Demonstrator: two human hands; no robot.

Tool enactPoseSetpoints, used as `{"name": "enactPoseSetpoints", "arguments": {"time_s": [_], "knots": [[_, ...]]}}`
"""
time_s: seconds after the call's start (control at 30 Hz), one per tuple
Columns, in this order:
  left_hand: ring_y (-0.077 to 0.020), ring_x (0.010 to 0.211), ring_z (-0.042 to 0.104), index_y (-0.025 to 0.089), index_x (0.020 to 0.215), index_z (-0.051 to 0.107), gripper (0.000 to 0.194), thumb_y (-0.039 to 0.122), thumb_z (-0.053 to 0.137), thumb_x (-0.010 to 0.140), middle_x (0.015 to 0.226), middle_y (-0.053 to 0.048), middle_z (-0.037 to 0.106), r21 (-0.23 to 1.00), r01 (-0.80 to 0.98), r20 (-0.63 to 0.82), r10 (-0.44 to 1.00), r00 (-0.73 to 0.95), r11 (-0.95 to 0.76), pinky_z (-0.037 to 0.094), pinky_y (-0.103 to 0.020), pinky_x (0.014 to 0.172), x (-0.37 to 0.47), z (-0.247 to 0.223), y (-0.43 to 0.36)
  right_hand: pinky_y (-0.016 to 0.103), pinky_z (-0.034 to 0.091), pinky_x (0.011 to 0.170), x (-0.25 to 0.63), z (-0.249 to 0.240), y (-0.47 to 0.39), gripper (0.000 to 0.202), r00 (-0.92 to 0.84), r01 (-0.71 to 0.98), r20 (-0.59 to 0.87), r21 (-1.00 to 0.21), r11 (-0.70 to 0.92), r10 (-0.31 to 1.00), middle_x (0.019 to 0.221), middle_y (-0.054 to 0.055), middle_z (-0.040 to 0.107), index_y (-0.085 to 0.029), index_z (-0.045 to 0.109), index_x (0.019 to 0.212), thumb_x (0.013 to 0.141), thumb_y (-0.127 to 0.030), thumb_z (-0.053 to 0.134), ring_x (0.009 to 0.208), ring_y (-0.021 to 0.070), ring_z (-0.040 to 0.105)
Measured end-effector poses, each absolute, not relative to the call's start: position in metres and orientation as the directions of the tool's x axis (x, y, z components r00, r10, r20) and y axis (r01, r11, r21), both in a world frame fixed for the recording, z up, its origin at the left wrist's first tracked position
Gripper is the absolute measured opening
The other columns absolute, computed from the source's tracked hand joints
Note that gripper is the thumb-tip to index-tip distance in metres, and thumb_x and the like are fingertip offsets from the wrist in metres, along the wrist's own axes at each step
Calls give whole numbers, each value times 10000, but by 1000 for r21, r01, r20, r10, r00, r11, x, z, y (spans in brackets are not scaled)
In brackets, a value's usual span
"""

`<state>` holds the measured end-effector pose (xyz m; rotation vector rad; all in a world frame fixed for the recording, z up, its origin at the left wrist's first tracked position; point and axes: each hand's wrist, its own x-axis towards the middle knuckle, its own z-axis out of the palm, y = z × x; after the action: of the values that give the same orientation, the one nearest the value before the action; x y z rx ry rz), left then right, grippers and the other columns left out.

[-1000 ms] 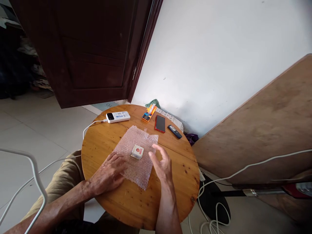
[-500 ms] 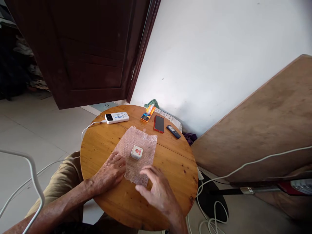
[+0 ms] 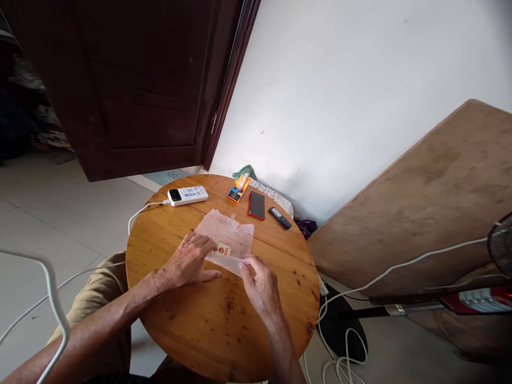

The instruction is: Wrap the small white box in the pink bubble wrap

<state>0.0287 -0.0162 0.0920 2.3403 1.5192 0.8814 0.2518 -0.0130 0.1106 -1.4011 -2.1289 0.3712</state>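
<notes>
A sheet of bubble wrap (image 3: 236, 233) lies on the round wooden table, its near part folded up toward a small white box (image 3: 224, 249) with a red round mark. Only part of the box shows; my left fingers and the folded film cover the rest. My left hand (image 3: 190, 261) rests at the box's left side, fingers stretched out over it and the thumb apart. My right hand (image 3: 261, 285) pinches the near right edge of the bubble wrap between thumb and fingers.
Along the table's far side are a white power bank (image 3: 188, 195) with a cable, an orange tape dispenser (image 3: 239, 189), a red-edged phone (image 3: 256, 205) and a dark handheld device (image 3: 280, 217). A dark door (image 3: 148, 90) stands behind; a wooden board (image 3: 420, 202) leans right.
My right hand has taken hold of the bubble wrap's near edge and folded it up against the box. My left hand has shifted onto the box's left side.
</notes>
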Motion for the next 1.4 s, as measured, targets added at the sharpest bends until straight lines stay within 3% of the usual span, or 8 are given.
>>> {"name": "enactPoseSetpoints", "arguments": {"time_s": [0.17, 0.3, 0.47, 0.73, 0.93, 1.07, 1.17, 1.4], "knots": [[-223, 919, 670, 198, 799, 649, 45, 197, 628, 759, 947, -56, 733, 683, 687, 165, 969, 184, -247, 491, -343, 865, 34, 92, 5, 240, 376, 572, 249, 112, 21, 219, -282, 708, 159, -632, 317, 946, 667, 5, 629, -189, 653, 751, 862, -312, 511, 605, 147, 545], [-195, 938, 671, 196, 693, 623, 59, 224, 627, 745, 1073, -58, 733, 814, 563, 128, 990, 66, -143, 493, -285, 848, 42, 84, 19, 228, 329, 518, 247, 101, 36, 250, -266, 613, 57, -761, 214, 962, 568, -30, 517, -179, 603, 658, 828, -343, 520, 535, 118, 452], [-142, 672, 597, 187, 732, 635, 82, 263, 610, 717, 729, 4, 680, 888, 454, 58, 997, 57, -77, 455, -233, 643, 49, 69, 28, 223, 290, 479, 249, 87, 39, 252, -235, 583, -7, -801, 136, 972, 550, -49, 418, -205, 482, 621, 808, -367, 529, 518, 106, 380], [-127, 663, 558, 185, 740, 628, 100, 249, 566, 696, 706, 21, 651, 914, 395, 49, 991, 122, -94, 422, -224, 632, 46, 68, 32, 245, 232, 493, 254, 87, 32, 347, -204, 751, 35, -635, 179, 978, 510, -56, 365, -221, 321, 569, 816, -358, 524, 505, 103, 343], [-123, 658, 558, 187, 726, 601, 94, 275, 569, 729, 714, 17, 645, 932, 351, 49, 992, 113, -86, 434, -225, 629, 47, 67, 26, 261, 283, 514, 257, 79, 27, 321, -187, 836, 91, -509, 207, 978, 551, -31, 509, -223, 436, 606, 853, -389, 554, 510, 130, 443], [-122, 660, 554, 194, 795, 612, 98, 258, 583, 727, 726, 26, 645, 910, 404, 62, 995, 84, -91, 434, -228, 626, 46, 69, 23, 315, 407, 667, 250, 81, 21, 85, -229, 846, 376, -380, 375, 898, 834, 51, 683, -217, 598, 890, 872, -291, 562, 754, 215, 609], [-134, 709, 586, 196, 869, 625, 160, 258, 606, 723, 793, 15, 673, 900, 424, 78, 995, 66, -99, 465, -241, 675, 46, 70, 23, 381, 402, 793, 238, 88, 10, 125, -319, 821, 571, -232, 522, 756, 1009, 95, 691, -219, 615, 1010, 907, -226, 544, 919, 256, 609], [-162, 829, 653, 200, 965, 646, 225, 300, 643, 764, 880, -11, 716, 904, 414, 93, 994, 51, -106, 515, -262, 765, 46, 70, 23, 443, 359, 963, 221, 87, 3, 232, -524, 677, 535, -210, 705, 663, 1128, 89, 695, -187, 600, 1124, 900, -203, 544, 1069, 268, 578]]}}
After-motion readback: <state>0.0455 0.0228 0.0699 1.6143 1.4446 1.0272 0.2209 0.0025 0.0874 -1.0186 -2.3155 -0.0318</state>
